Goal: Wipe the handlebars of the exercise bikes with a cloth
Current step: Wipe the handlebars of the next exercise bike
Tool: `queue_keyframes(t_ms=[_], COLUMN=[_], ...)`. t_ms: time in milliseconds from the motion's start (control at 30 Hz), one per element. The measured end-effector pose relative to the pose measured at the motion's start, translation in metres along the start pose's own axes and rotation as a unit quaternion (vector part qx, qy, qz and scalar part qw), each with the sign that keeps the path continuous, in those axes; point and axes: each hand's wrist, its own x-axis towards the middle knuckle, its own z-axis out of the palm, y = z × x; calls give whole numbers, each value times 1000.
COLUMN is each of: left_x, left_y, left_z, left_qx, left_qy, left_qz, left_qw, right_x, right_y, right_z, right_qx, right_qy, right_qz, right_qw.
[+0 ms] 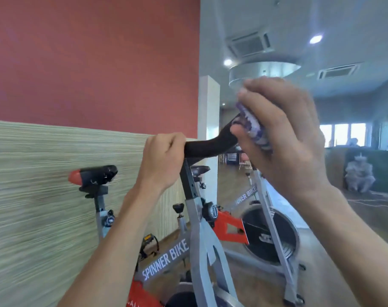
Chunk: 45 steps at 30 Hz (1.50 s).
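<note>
we are standing in a gym room with a red wall (pixel 89 58) above a pale striped panel (pixel 33 185), a white pillar (pixel 208 107) at the corner, and a grey ceiling with vents (pixel 248 44) and round lights (pixel 315 38). a wooden floor (pixel 230 180) is running back toward bright windows (pixel 344 134). two grey and orange bikes are standing before us, the near bike (pixel 166 258) lettered "spinner bike", the far bike (pixel 270 229) just behind it with its dark flywheel showing. a black and red saddle (pixel 93 176) is sitting by the panel.

the black handlebar (pixel 208 145) is running between our hands, rising toward the right. the cloth (pixel 253 127), purple and white, is pressing against the bar's upper right end, bunched inside our right hand.

our left hand (pixel 162 160) is gripping the bar's left part, fingers curling fully round it. our right hand (pixel 281 138) is wrapping its fingers round the cloth and holding it on the bar, thumb underneath. the view is blurring here, so we cannot tell how much of the bar the cloth is covering.
</note>
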Motion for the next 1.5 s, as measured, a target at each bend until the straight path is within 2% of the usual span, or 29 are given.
queue_keyframes(t_ms=[67, 133, 267, 400, 533, 700, 867, 1033, 1100, 1200, 1267, 1333, 1400, 1500], left_x=[0, 1, 2, 0, -2, 7, 7, 1, 0, 0, 1, 0, -1, -3], left_y=[1, 0, 4, 9, 16, -2, -9, 0, 5, 12, 14, 14, 14, 15], left_z=[2, 5, 7, 9, 17, 28, 39, 48, 50, 51, 51, 50, 50, 53], left_qx=[9, 18, -2, -25, -53, 4, 23, 54, 75, 75, 71, 71, 54, 37], left_qy=[-14, -13, -29, -28, -24, 21, 75, 93, 78, 69, 76, 76, 66, 58], left_qz=[-6, 0, -16, -22, -16, 35, 65, 143, 160, 160, 158, 162, 161, 148], left_qw=[1000, 1000, 999, 999, 998, 999, 995, 984, 981, 982, 982, 981, 983, 987], right_x=[3, 10, 11, -2, -11, -7, -19, -27, -13, -9, -22, -35, -31, -20], right_y=[0, 3, 17, 23, 28, 37, 36, 42, 53, 51, 35, 34, 47, 56], right_z=[7, 20, 35, 29, 32, 23, 29, 30, 26, 30, 37, 35, 29, 35], right_qx=[13, -10, -82, -94, -92, -49, -60, -76, -66, -2, -9, -32, -34, 22], right_qy=[25, 44, 30, 15, -7, -49, -27, -25, 7, 51, 20, -17, -13, 57], right_qz=[59, 62, -9, -76, -105, -113, -107, -177, -146, -12, -24, -92, -122, -38], right_qw=[998, 997, 996, 993, 990, 991, 992, 981, 987, 999, 999, 995, 992, 997])
